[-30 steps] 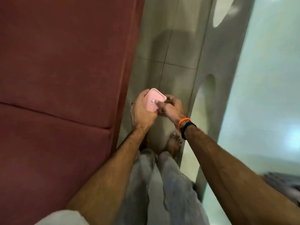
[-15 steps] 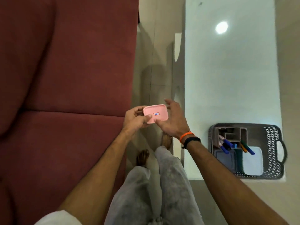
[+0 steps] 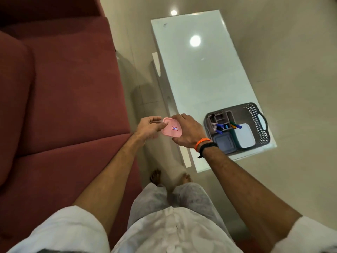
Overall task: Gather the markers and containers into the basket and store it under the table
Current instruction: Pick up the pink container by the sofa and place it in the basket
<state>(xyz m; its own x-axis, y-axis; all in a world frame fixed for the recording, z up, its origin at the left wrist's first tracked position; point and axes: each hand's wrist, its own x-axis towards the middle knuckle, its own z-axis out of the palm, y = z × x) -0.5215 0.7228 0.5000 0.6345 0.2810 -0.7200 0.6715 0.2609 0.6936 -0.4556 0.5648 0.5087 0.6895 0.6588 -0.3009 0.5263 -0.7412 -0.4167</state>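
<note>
The basket (image 3: 255, 114), grey perforated plastic with a cut-out handle, sits on the near end of the glossy white table (image 3: 200, 73), already packed with markers (image 3: 219, 127), a divided organizer (image 3: 223, 118) and two lidded containers. I'm seeing the pink container (image 3: 171, 129), rounded and smooth, pinched between the left hand (image 3: 148, 127) and right hand (image 3: 189, 133), both sets of fingers closed on its rim. It's up over the floor gap between the maroon fabric sofa (image 3: 63, 97) and the table.
</note>
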